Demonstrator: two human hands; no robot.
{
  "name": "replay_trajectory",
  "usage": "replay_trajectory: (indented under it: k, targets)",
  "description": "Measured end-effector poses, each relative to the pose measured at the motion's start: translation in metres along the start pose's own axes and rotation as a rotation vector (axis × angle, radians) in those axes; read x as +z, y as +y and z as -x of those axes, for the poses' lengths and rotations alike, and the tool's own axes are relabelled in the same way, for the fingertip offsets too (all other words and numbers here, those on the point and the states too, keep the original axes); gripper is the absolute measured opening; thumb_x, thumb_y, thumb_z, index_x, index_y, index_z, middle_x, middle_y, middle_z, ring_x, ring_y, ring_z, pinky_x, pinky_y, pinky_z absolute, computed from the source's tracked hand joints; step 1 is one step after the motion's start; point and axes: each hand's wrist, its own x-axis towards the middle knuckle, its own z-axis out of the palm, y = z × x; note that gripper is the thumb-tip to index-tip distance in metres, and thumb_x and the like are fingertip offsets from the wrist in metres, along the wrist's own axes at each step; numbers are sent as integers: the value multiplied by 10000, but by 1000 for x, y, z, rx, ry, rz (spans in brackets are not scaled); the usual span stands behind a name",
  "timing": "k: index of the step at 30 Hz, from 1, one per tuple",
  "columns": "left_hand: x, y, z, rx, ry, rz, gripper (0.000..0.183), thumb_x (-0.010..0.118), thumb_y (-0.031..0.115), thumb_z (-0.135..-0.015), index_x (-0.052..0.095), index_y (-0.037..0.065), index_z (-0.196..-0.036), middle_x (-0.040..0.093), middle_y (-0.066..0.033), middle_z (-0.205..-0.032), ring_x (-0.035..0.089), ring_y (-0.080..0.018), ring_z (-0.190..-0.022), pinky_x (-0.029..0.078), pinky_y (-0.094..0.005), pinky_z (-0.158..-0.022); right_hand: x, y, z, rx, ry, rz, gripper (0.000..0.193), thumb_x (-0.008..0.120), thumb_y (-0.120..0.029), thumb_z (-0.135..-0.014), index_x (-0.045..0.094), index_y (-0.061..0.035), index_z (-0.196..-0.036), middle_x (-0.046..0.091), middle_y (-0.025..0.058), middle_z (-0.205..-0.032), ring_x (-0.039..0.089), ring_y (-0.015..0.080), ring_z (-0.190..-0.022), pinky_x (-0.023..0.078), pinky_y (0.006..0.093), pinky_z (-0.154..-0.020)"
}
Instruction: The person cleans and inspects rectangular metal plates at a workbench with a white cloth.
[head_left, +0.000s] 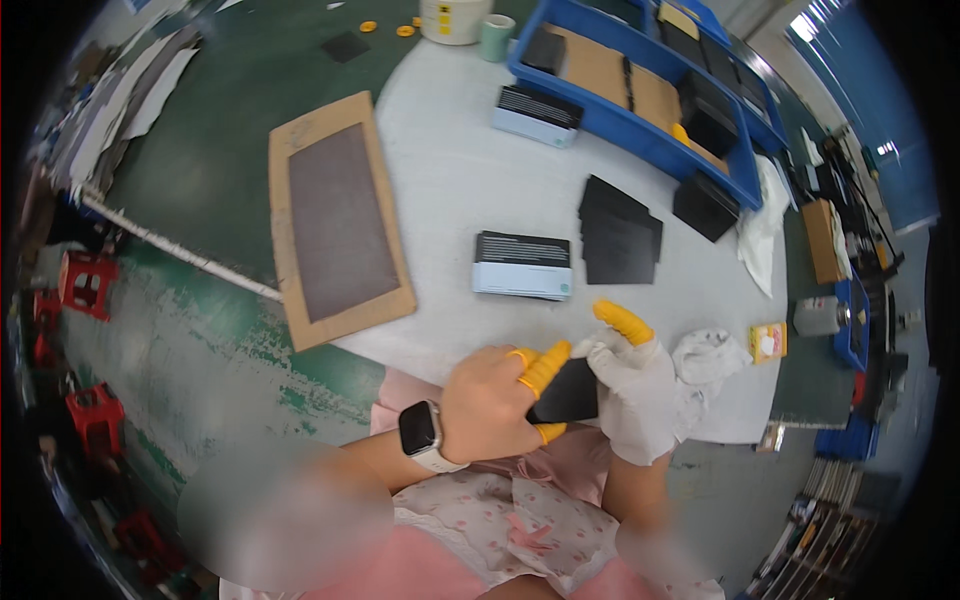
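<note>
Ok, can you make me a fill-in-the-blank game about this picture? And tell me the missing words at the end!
1. The flat piece between the left hand and the right hand is coloured ____.
2. The watch is worn on the ____ wrist.
3. The stools at the far left of the picture are coloured ____.
4. The deep tray near the top right is coloured ____.

Missing words: black; left; red; blue.

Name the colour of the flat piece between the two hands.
The flat piece is black; it shows best in the head view.
</note>
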Motion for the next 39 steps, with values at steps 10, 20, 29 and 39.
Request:
replay_trajectory:
  k: [10, 20, 29, 39]
  targets:
    - [-17, -5, 6, -569, 306, 316, 654, 806, 150, -603, 483, 9, -1154, 626, -126, -921, 636, -266, -805, 500, -306, -721, 47, 33, 22, -372, -64, 656, 610, 716, -33, -750, 439, -16, -1293, 609, 98, -976, 584, 137, -858, 472, 282, -771]
    - [-39, -31, 36, -487, 281, 340, 1004, 753, 112, -673, 76, -41, -1397, 568, -188, -1095, 596, -328, -980, 475, -360, -820, 119, 24, -22, -801, -300, 962, 565, 618, -51, -832, 340, -4, -1321, 634, 174, -793, 625, 268, -644, 482, 338, -585]
    - [-45, -68, 38, 6, 460, -35, 252, 736, 144, -686, 687, 78, -924, 502, -2, -603, 456, -165, -535, 355, -295, -528, 224, -2, -132, -568, -438, 1904, 303, 549, -239, -872, 553, -4, -1064, 626, 234, -838, 606, 387, -799, 478, 435, -696]
    - [-30, -82, 40, 19, 379, -37, 62, 628, 128, -614, 630, 71, -637, 468, -17, -585, 473, -180, -612, 352, -302, -583, 251, 1, -105, -448, -670, 2281, 125, 514, -123, -831, 547, -13, -881, 634, 180, -785, 632, 350, -729, 505, 421, -651]
